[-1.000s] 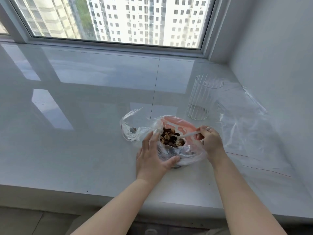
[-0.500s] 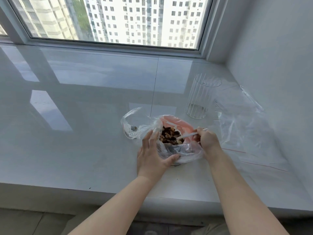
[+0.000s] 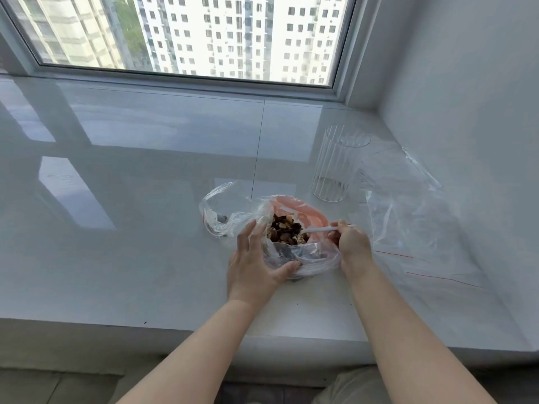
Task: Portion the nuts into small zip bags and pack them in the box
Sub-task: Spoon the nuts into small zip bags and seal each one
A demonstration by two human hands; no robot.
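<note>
Nuts are sitting mid-frame in a limp, slippery bag on the counter; our left hand is gripping its rim, our right hand pinching a light spoon.

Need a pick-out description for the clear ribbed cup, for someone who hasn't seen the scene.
Start at the window and follow the white sill toward the right wall. The clear ribbed cup stands upright beyond the bag of nuts; it is the only rigid, vertically striped thing among limp plastic bags.

glossy white sill, ribbed clear cup, window
</note>
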